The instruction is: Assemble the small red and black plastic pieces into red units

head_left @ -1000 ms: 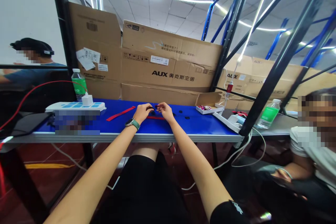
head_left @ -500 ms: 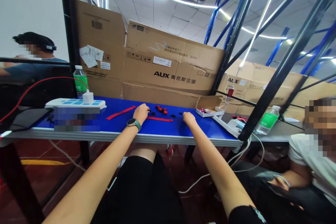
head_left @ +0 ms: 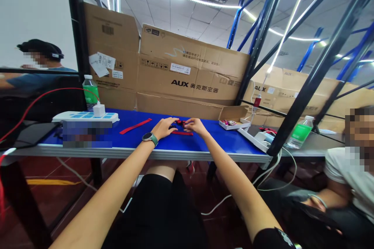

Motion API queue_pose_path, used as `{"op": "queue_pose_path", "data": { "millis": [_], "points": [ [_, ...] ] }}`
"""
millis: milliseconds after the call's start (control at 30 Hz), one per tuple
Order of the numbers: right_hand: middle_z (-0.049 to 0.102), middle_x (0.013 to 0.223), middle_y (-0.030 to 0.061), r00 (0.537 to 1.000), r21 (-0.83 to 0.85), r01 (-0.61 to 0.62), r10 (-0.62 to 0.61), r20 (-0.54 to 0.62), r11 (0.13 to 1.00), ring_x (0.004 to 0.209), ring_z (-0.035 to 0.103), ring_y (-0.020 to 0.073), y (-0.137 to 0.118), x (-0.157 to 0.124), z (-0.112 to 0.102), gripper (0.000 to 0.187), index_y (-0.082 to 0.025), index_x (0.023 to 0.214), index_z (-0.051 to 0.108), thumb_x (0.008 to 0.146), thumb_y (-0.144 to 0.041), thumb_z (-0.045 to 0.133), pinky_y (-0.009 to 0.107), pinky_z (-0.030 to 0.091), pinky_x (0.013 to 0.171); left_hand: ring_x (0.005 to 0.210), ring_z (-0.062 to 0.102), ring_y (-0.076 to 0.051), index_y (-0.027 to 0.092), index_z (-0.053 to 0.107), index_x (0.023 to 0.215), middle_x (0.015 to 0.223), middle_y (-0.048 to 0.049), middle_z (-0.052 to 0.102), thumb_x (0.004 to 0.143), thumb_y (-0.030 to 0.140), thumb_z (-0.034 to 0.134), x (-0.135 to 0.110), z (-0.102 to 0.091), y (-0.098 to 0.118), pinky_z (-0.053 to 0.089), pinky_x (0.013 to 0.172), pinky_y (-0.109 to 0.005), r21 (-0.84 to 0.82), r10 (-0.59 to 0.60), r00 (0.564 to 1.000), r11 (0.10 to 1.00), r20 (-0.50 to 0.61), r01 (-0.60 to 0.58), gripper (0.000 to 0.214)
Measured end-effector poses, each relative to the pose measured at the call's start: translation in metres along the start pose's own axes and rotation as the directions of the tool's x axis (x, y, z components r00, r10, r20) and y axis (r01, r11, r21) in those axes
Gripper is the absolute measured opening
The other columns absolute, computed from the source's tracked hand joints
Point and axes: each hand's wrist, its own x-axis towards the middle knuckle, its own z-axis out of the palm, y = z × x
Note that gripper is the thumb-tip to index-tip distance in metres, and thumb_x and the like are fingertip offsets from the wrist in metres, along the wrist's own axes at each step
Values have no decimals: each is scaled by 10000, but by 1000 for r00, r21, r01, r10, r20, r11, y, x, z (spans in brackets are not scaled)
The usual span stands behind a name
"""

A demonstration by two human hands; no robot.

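My left hand (head_left: 163,127) rests low over the blue tabletop, its thumb and fingers apart around small black pieces (head_left: 174,126) that look like plastic buckles. Opposite it, my right hand (head_left: 196,125) points inward with loosely bent fingers that look apart. Between the two sets of fingertips lies a bundle of red webbing with black parts (head_left: 181,122), partly covered. A short red strap (head_left: 183,133) lies flat just in front of the hands. Another red strap (head_left: 136,126) lies slanted to the left of my left hand.
A white power strip (head_left: 84,116) with a plugged-in charger (head_left: 99,109) sits at the left. An open small box (head_left: 233,120) holds colourful bits at the right, near a rack post. Cardboard (head_left: 193,74) walls the back. Co-workers sit at both sides.
My right hand has moved left, toward my left hand. My left hand has shifted slightly right and its fingers have spread. The loose black pieces near my right hand no longer show there.
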Motion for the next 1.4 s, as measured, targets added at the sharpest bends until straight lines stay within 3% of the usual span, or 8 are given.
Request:
{"op": "queue_pose_path", "data": {
  "millis": [267,467,633,867,1000,1100,1233,1400],
  "points": [
    [741,813,9,988,-231,120,-138,-62,966,722,700,144,-8,17,47,186,-186,1056,645,885,-255,621,247,543,676,1007,654,-235,198,675,1118,1082,-94,706,928,353,598,1,-1,-4,492,915,-340,24,-145,985,989,-89,147,257],
    [759,975,31,832,-569,546,-321,451,615,945,683,169,-6,-4,29,116,-217,929,774,844,-234,696,255,473,905,988,650,-271,188,664,1048,1033,-124,704,933,464,561,-2,-7,-5,443,862,-355,104,-396,871,892,-290,440,316],
    [748,989,82,868,-766,490,-307,389,416,1015,653,220,-9,-21,1,147,-191,943,774,872,-290,690,312,441,961,971,652,-268,185,653,1010,1032,-123,699,924,456,570,-3,-5,-7,439,836,-350,123,-444,837,856,-320,502,296],
    [709,1101,84,743,-679,667,-343,575,307,1015,650,185,-7,-17,23,259,-193,1156,691,923,-167,581,272,463,911,917,673,-240,177,661,964,969,-114,718,936,429,556,-2,2,-16,483,807,-325,84,-408,881,895,-238,438,274],
    [678,1135,112,852,-824,503,-310,422,260,990,646,185,-10,-5,45,297,-160,1188,621,935,-92,481,256,465,846,849,697,-235,156,634,997,881,-112,734,991,339,462,0,6,-23,493,772,-323,12,-432,882,897,-190,442,251],
    [683,1102,111,917,-868,304,-368,154,393,971,647,186,-18,6,58,234,-153,1154,589,998,-163,415,250,456,818,777,705,-228,156,619,970,786,-96,724,1018,252,364,1,6,-25,485,748,-318,1,-447,879,891,-168,453,277],
    [700,1024,78,903,-837,157,-420,-94,524,910,655,190,-25,10,73,250,-207,1107,584,1052,-309,362,246,440,764,807,709,-232,156,599,971,837,-118,726,1008,227,377,2,4,-20,481,763,-316,38,-449,876,886,-176,462,236],
    [710,1041,74,872,-854,201,-485,-67,479,908,661,193,-24,-3,85,287,-225,1085,597,1060,-335,333,245,427,752,893,704,-265,140,571,1007,928,-171,712,978,190,391,1,4,-15,484,749,-323,133,-436,880,877,-187,463,188]
  ]
}}
